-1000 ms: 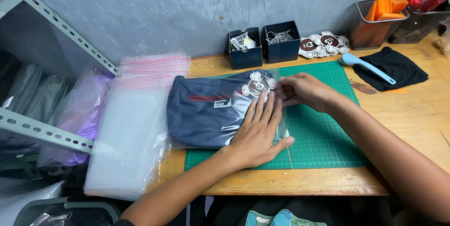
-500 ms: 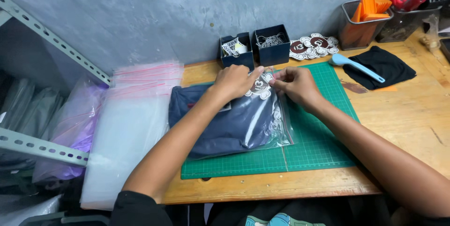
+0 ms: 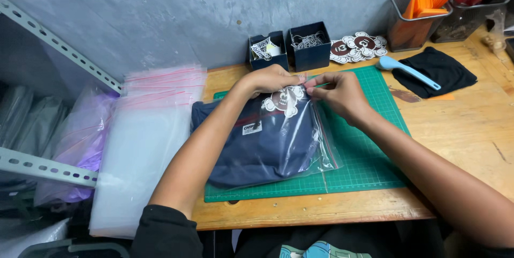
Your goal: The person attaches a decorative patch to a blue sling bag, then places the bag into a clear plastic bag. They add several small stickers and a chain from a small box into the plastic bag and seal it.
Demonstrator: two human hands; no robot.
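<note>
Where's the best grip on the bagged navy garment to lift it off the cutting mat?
Probably the flat zip-seal flap at the right end of the clear bag, coming from the right. It is empty film lying loose past the garment, and the left hand and right hand pinch its far corner.

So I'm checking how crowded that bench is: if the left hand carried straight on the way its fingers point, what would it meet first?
The left hand points rightward across the clear zip bag, so it would first meet the right hand, whose fingers pinch the same bag edge almost against it.
</note>
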